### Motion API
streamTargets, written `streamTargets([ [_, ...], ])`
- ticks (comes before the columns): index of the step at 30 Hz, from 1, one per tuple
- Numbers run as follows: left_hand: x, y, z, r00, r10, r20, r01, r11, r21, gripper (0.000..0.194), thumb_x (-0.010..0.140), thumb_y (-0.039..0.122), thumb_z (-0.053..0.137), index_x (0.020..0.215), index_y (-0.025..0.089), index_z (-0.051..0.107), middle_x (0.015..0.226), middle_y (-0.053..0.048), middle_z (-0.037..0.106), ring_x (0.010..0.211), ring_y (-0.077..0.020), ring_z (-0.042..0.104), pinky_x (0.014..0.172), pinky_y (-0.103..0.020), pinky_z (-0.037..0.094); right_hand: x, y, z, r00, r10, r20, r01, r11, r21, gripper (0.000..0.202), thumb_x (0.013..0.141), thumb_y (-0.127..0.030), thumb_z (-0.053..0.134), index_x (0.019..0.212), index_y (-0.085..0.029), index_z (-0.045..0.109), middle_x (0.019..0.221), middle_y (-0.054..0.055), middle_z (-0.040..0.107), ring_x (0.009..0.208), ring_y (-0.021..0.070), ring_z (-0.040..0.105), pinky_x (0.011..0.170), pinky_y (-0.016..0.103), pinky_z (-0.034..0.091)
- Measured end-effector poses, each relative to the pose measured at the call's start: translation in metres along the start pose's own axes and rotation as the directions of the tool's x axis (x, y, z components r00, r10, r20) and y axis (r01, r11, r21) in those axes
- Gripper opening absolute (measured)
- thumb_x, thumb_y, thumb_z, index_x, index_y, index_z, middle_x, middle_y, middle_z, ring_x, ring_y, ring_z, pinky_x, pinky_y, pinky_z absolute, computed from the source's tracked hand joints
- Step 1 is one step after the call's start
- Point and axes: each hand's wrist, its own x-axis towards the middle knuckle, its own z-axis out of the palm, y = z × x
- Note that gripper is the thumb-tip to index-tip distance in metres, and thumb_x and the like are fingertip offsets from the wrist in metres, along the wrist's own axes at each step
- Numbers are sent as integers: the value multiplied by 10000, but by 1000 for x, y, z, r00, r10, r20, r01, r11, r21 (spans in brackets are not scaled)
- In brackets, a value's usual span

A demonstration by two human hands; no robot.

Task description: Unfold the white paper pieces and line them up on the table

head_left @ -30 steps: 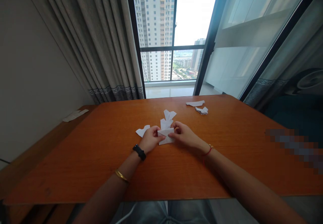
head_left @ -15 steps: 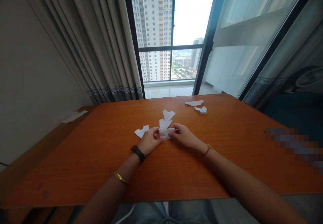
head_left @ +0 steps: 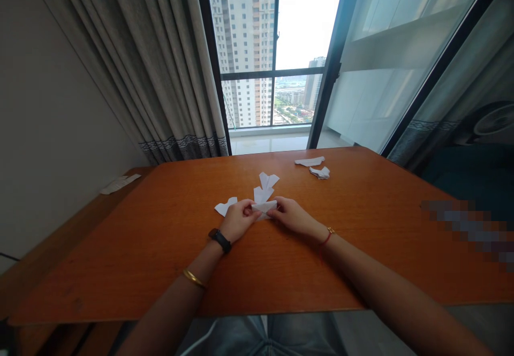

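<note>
Between my two hands is a small piece of folded white paper (head_left: pixel 264 206), just above or on the wooden table (head_left: pixel 160 259). My left hand (head_left: pixel 238 219) pinches its left end with thumb and fingers. At the right end my right hand (head_left: pixel 289 214) grips it the same way. Right behind the held piece lie two folded white paper shapes with notched tops, a nearer one (head_left: pixel 262 193) and a farther one (head_left: pixel 269 180). Beside my left hand rests another folded paper shape (head_left: pixel 225 206), partly covered by the hand.
Toward the far right of the table lie a long strip of folded paper (head_left: pixel 309 161) and a small stack of folded paper (head_left: pixel 320 173). Flat pale paper (head_left: pixel 119 184) sits on a ledge at the left. A blurred-out object (head_left: pixel 469 227) is at the right edge.
The folded paper between my hands has been tilted or folded over, so its upper part now shows as a flap with slanted edges. Both hands keep their grip in nearly the same place.
</note>
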Motion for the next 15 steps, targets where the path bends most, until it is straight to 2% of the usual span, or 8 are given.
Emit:
streamTargets([
  [4, 1, -1, 2, 1000, -5, -26, 4, 1000, -18, 212, 745, 385, 656, 754, 173, 656, 573, 24, 504, 537, -134, 438, 503, -236, 299, 2, -1, 4, 999, -1, 39, -6, 987, 161, 288, 721, -348, 683, 902, -136, 607, 764, 3, 624, 642, 131, 528, 554, 226, 396],
  [6, 1, -3, 3, 1000, -30, -1, 30, 996, -81, 242, 744, 400, 658, 812, 167, 651, 611, 16, 536, 542, -134, 457, 504, -232, 322, 5, -3, 3, 1000, 30, 7, -31, 985, 167, 256, 747, -373, 643, 834, -133, 614, 715, -5, 600, 605, 116, 498, 529, 219, 373],
  [8, 2, -5, 4, 999, -45, -8, 44, 993, -111, 330, 732, 410, 675, 953, 167, 635, 744, -5, 596, 548, -123, 475, 518, -232, 359, 10, -3, -8, 995, 95, -22, -92, 987, 134, 244, 744, -382, 631, 774, -140, 618, 686, -9, 591, 583, 109, 484, 515, 216, 363],
  [10, 2, -2, 4, 997, -47, -62, 41, 995, -93, 437, 726, 409, 685, 1085, 178, 593, 915, -33, 613, 549, -104, 472, 532, -233, 384, 12, 3, -34, 983, 181, -38, -176, 979, 99, 239, 715, -383, 651, 737, -148, 620, 661, -7, 593, 554, 105, 480, 495, 214, 355],
  [12, -3, 11, 4, 995, -43, -87, 37, 996, -76, 437, 746, 411, 664, 1110, 183, 583, 988, -50, 602, 549, -97, 456, 532, -237, 385, 10, 15, -73, 965, 255, -63, -250, 965, 75, 260, 687, -399, 673, 656, -154, 592, 561, -12, 549, 485, 97, 447, 446, 215, 311],
  [14, -15, 39, 3, 1000, -26, -3, 26, 992, -120, 350, 787, 421, 621, 1040, 179, 614, 931, -53, 610, 572, -114, 460, 539, -248, 386, 3, 33, -116, 932, 345, -107, -343, 939, 43, 332, 642, -422, 710, 542, -174, 514, 445, -30, 455, 414, 87, 391, 404, 222, 253],
  [15, -25, 58, 1, 996, 3, 89, 12, 986, -169, 310, 807, 431, 603, 987, 180, 632, 866, -52, 611, 607, -133, 484, 568, -259, 404, -1, 44, -135, 911, 389, -137, -389, 921, 30, 360, 633, -441, 714, 522, -185, 487, 416, -39, 421, 388, 81, 358, 391, 225, 226],
])
